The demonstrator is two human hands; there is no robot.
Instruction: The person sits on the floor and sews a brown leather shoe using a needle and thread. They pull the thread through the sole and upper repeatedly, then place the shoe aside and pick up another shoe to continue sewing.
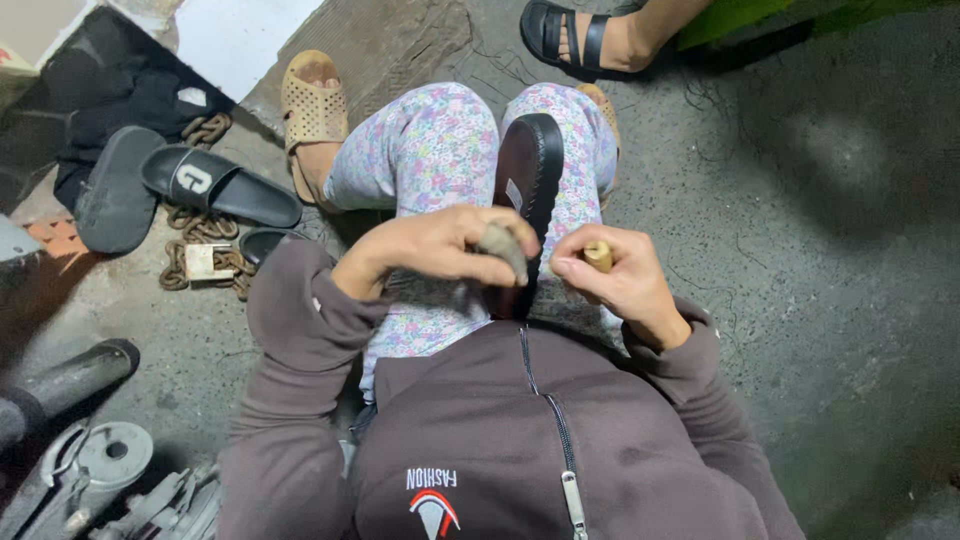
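Currently seated, knees together in floral-print cotton trousers. A dark brown leather shoe with a stitched rim stands between my thighs, toe up and away from me, sole side facing right; surface smooth, slight sheen.

Left hand: fingers curled closed around a small grey, rough-looking lump, possibly cloth or stone, material not resolvable. The lump sits at the shoe's left edge, touching or just beside it.

Right hand: fingers folded shut, thumb and forefinger pinching a short tan cylindrical piece, wood-like handle end; the rest is hidden in my palm. It lies just right of the shoe.

Floor: grey, coarse concrete with fine cracks. At left, black rubber slide sandals beside a rusty chain with a padlock. Another person's foot in a black strapped sandal at the top.
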